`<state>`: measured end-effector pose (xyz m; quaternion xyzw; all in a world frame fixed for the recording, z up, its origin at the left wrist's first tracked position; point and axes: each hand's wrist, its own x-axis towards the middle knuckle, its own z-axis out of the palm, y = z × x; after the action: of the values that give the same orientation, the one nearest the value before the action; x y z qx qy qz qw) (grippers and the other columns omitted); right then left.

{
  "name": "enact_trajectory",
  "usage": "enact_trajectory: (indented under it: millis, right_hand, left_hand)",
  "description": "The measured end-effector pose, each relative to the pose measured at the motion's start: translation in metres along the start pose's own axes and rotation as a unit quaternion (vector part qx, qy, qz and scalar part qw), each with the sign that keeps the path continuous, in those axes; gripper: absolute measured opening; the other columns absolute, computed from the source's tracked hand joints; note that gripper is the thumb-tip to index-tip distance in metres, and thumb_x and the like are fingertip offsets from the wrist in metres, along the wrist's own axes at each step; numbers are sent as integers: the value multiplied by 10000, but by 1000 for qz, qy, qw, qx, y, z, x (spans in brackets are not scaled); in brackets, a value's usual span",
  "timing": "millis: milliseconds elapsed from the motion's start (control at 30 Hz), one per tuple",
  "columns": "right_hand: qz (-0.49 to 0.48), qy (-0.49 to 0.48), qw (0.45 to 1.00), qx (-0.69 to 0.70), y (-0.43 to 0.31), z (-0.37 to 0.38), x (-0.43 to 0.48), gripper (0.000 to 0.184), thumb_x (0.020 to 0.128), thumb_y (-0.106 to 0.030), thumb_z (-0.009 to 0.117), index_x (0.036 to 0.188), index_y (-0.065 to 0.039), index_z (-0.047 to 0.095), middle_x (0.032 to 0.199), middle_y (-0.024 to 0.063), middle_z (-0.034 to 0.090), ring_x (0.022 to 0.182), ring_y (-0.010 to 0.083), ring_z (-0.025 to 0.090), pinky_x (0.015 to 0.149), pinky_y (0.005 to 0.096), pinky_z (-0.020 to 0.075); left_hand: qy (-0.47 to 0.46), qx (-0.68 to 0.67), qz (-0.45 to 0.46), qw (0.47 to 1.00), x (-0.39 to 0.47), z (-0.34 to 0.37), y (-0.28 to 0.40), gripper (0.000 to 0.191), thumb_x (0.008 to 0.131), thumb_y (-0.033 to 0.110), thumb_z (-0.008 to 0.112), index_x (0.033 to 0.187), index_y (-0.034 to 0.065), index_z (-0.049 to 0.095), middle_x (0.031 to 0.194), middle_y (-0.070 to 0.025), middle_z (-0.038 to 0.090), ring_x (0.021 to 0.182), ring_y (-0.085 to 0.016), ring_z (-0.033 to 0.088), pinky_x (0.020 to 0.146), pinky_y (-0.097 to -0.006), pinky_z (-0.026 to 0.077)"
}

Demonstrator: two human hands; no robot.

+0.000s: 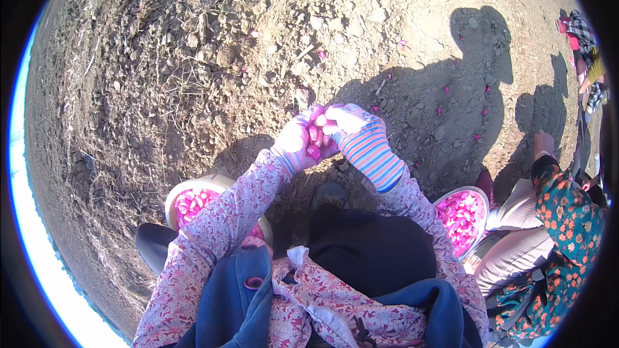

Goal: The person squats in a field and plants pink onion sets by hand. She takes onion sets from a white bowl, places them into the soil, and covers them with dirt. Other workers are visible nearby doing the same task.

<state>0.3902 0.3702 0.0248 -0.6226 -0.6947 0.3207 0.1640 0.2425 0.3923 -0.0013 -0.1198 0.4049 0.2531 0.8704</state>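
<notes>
My left hand [296, 141], in a striped glove, is cupped palm up around several pink-coated garlic cloves [315, 136]. Over the same handful bends my right hand [357, 128], gloved in blue and orange stripes, its thumb and fingers closed at the upper cloves. Both hands meet above the bare soil, in front of my body. Behind my left forearm stands a pale bucket [170, 205] holding many pink cloves [194, 203]; the forearm hides part of it. Pink cloves lie scattered on the ground, one clove [446, 89] within my shadow.
Dry, cloddy soil [232, 48] with stones and straw spreads ahead. At right, a second container [485, 203] of pink cloves stands beside a co-worker in a floral sleeve [561, 208], whose hand [544, 142] reaches forward. Another person [582, 34] is at the far right edge.
</notes>
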Motion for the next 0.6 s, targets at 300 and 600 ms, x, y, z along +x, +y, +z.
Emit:
enact_trajectory:
  millis: [300, 600]
  right_hand:
    - [82, -62, 987, -124, 0, 18, -7, 239, 862, -217, 569, 1076, -110, 563, 934, 163, 603, 798, 350, 641, 663, 459, 510]
    - [23, 8, 979, 203, 13, -17, -2, 371, 860, -164, 576, 1213, -49, 579, 1024, 161, 640, 902, 305, 639, 808, 382, 512]
  left_hand:
    - [32, 34, -11, 999, 14, -25, -9, 490, 916, 362, 588, 516, 94, 499, 541, -51, 523, 529, -217, 520, 594, -415, 526]
    - [-95, -54, -29, 994, 7, -16, 1, 329, 941, 286, 564, 1077, -7, 629, 828, -149, 650, 671, -237, 584, 780, -434, 521]
